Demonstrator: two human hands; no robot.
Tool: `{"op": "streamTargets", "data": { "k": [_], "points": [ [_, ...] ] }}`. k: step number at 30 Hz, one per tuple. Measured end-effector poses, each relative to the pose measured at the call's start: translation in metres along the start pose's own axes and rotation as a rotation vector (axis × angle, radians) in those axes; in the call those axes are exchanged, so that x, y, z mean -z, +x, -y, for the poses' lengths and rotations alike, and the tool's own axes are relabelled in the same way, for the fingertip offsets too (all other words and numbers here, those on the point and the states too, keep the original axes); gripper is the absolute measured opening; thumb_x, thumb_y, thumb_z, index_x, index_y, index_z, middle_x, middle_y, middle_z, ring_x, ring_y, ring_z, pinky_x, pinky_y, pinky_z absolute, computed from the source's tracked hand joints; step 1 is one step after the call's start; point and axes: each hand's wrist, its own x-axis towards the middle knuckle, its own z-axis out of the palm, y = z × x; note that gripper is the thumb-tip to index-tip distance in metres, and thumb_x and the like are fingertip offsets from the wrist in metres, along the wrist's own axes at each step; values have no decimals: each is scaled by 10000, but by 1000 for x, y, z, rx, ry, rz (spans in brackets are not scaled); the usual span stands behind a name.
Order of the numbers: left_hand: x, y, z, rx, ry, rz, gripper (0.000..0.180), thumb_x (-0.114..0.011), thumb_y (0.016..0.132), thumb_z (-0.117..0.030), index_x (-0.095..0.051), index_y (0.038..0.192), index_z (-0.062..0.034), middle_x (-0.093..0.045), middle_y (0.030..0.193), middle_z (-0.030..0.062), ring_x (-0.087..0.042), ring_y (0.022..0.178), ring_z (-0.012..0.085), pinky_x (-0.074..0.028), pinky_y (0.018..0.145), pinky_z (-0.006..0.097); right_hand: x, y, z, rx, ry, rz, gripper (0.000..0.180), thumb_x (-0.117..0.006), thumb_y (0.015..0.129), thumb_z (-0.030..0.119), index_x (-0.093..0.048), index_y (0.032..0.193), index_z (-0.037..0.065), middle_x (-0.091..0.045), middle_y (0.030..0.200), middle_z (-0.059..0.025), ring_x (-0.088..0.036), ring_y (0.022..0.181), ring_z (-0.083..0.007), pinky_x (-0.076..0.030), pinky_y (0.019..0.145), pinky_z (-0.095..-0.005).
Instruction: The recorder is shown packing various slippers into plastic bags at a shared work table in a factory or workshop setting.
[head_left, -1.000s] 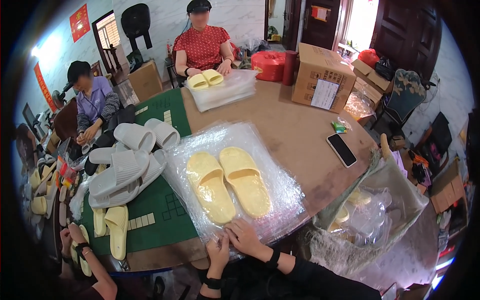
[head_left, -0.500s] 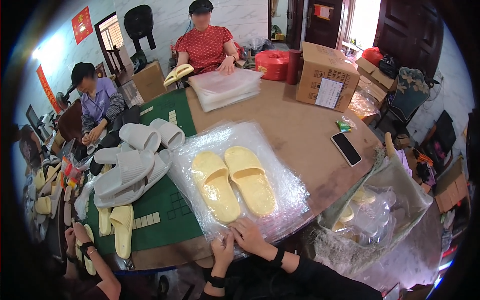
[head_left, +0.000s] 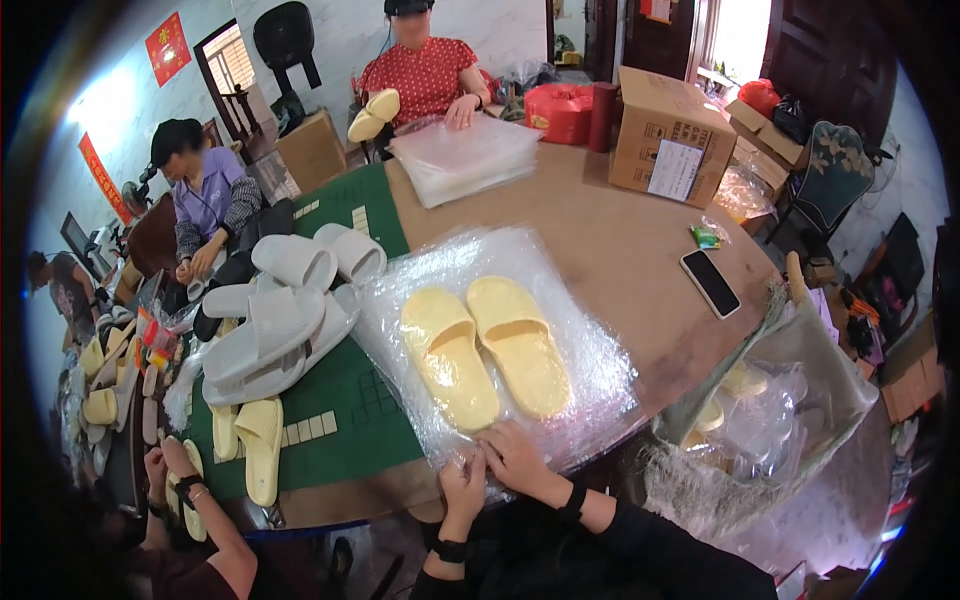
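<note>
A pair of yellow slippers (head_left: 488, 352) lies side by side inside a clear plastic bag (head_left: 592, 356), toes away from me. That bag rests on top of a pile of similar bags. At the bag's near edge, just below the slipper heels, my left hand (head_left: 463, 492) is closed with its fingertips pinching the plastic. Close beside it my right hand (head_left: 514, 462) also grips that edge, its fingers bent over the film. My two hands almost touch, and the fingertips partly hide the edge between them.
Grey slippers (head_left: 265, 330) are heaped to the left, with loose yellow slippers (head_left: 262, 450) nearer me. A phone (head_left: 710, 283) and a carton (head_left: 672, 138) are to the right. A sack (head_left: 830, 400) of bagged slippers stands by the table. Across it, a co-worker holds yellow slippers beside stacked bags (head_left: 465, 160).
The whole view has shifted slightly. My hands stay at the bag's near edge. Across the table, the co-worker's yellow slippers have been raised and turned.
</note>
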Motion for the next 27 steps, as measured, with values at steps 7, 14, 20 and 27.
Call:
{"op": "streamTargets", "data": {
  "k": [7, 14, 20, 27],
  "points": [
    [-6, 5, -7, -64, -7, -75, 136, -630, 883, -78, -589, 787, 9, -555, 643, 95, -517, 576, 153, -421, 548, 314, 1, 5, 1, 26, 25, 5, 146, -588, 827, 71, -619, 956, 10, -584, 907, -153, -557, 868, -350, -463, 753, -419],
    [-6, 6, -8, -68, -26, -52, 207, -623, 895, -104, -537, 738, 0, -497, 613, 87, -472, 560, 154, -400, 533, 316, 3, 5, 5, 16, -26, 0, 131, -587, 827, 67, -616, 942, 13, -577, 893, -148, -552, 852, -346, -455, 739, -422],
    [-7, 7, -13, -51, -6, -41, 199, -627, 890, -103, -542, 745, 3, -497, 609, 98, -464, 546, 161, -386, 521, 326, 3, 4, 2, 43, -18, -10, 138, -592, 820, 65, -620, 943, 10, -571, 887, -147, -549, 844, -344, -451, 727, -414],
    [-3, 5, -10, -62, 54, -2, 144, -600, 913, -94, -586, 824, 19, -544, 657, 30, -471, 633, 80, -406, 559, 283, 1, 4, -1, 51, -39, -17, 133, -597, 815, 59, -623, 936, 9, -566, 865, -147, -549, 832, -339, -449, 721, -411]
  ]
}}
